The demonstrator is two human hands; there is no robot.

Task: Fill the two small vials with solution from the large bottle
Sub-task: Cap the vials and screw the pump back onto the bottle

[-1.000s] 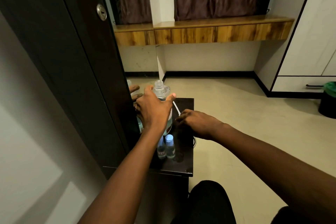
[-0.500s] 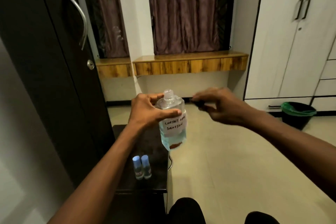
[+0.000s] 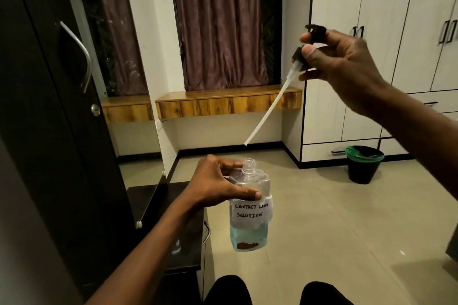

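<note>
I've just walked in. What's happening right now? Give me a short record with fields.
left hand: grips the clear plastic bottle labelled contact lens solution, held upright in the air
bottle mouth: open, cap off
liquid: pale blue, low in the bottle
right hand: holds the black pump cap with its long white tube, lifted clear of the bottle
small vials: not clearly visible
background: black bin with green liner

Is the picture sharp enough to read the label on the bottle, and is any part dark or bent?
Head view: the bottle label reads clearly; the dark wardrobe on the left loses detail; the wide lens bows the white cupboards.
</note>
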